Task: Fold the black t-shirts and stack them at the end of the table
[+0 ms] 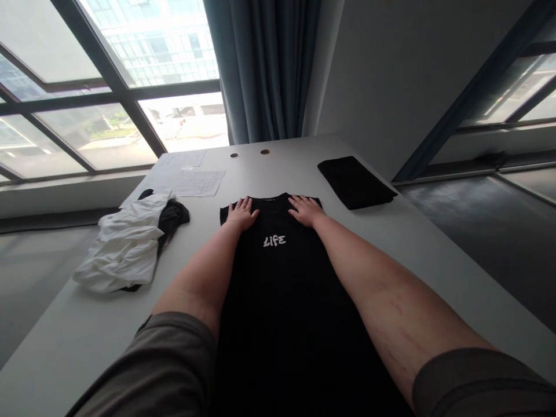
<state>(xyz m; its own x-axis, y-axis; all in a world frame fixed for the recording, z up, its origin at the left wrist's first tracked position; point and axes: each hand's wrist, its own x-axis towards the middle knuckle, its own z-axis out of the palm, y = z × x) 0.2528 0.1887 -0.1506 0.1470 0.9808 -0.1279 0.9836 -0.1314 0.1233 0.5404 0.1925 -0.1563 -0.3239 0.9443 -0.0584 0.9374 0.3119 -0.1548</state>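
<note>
A black T-shirt (pixel 282 301) with white lettering lies flat down the middle of the table, its collar at the far end and its lower part running out of view toward me. My left hand (pixel 242 214) rests flat on the left shoulder of the shirt, fingers spread and pointing away. Across the collar, my right hand (pixel 305 209) lies palm down on the other shoulder, its fingers also stretched out. Both hands press on the cloth without gripping it. The sides of the shirt are narrow here; whether its sleeves are tucked under is hidden.
A crumpled heap of white and black clothes (pixel 124 249) lies at the left. A folded black garment (pixel 357 182) sits at the far right of the white table (pixel 191 324). Papers (pixel 197 182) and two cable holes are at the back, before a blue curtain (pixel 264 69) and windows.
</note>
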